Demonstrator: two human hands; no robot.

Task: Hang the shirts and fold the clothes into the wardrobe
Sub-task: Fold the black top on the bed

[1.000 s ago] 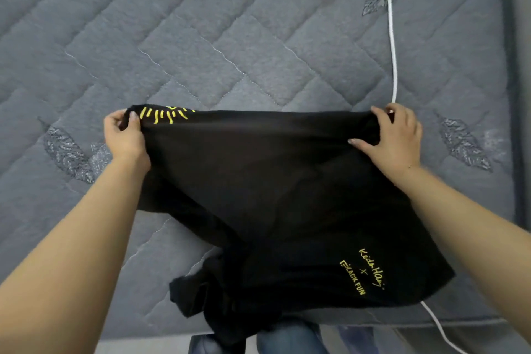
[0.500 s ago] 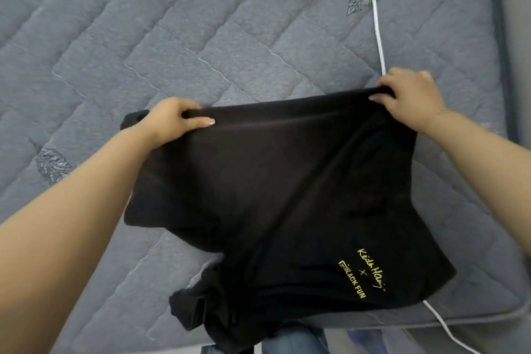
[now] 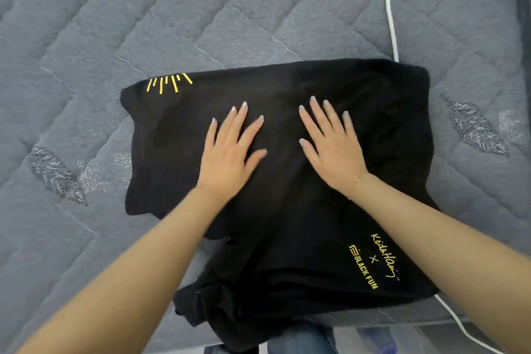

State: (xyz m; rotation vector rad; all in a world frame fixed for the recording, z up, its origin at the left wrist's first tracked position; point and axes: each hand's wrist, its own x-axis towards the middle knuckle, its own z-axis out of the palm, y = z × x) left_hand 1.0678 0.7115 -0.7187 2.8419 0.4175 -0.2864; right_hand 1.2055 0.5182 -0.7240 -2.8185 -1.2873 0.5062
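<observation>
On grey mattress [image 3: 201,23]: folded black shirt [image 3: 287,224], yellow print; left hand [image 3: 230,152], right hand [image 3: 333,146] flat, fingers spread, gripping nothing.

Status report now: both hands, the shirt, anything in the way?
Left hand and right hand open, flat on the black shirt. Shirt on grey mattress, near part bunched. White cable runs under its far right edge.

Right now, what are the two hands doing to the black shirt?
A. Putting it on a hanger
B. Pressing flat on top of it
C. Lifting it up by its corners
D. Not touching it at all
B. The left hand and right hand both lie palm down with straight, spread fingers on the black shirt, which rests on the grey quilted mattress.
</observation>
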